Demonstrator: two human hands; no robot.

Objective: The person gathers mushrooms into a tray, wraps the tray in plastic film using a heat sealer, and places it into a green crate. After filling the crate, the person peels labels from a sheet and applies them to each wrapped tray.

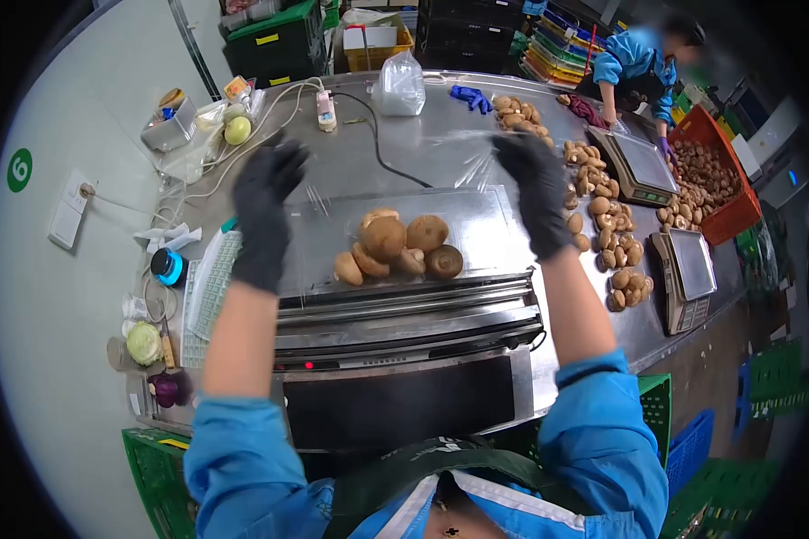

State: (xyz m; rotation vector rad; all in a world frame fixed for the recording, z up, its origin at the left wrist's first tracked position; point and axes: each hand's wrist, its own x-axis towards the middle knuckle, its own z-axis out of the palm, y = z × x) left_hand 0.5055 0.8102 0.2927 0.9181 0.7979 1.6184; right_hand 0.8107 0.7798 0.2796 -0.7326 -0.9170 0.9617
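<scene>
Both my hands wear black gloves and are raised on either side of a group of brown mushrooms [385, 239] on the flat metal top of a film-wrapping machine [404, 310]. Pinched in my right hand [532, 180], clear cling film [478, 169] stretches in creases toward the middle. My left hand [268, 202] is closed at the film's other side, where shiny creases show beside the fingers. The film spans the space behind and over the mushrooms and is hard to see. A dark heating plate [400, 400] lies at the machine's front, nearest my body.
Piles of mushrooms [616, 229] line the right, beside two scales [638, 166] and an orange crate [719, 171]. Across the table a co-worker [643, 67] leans in. A keyboard [214, 283], cabbage [145, 343] and power strip [326, 110] with cables are on the left.
</scene>
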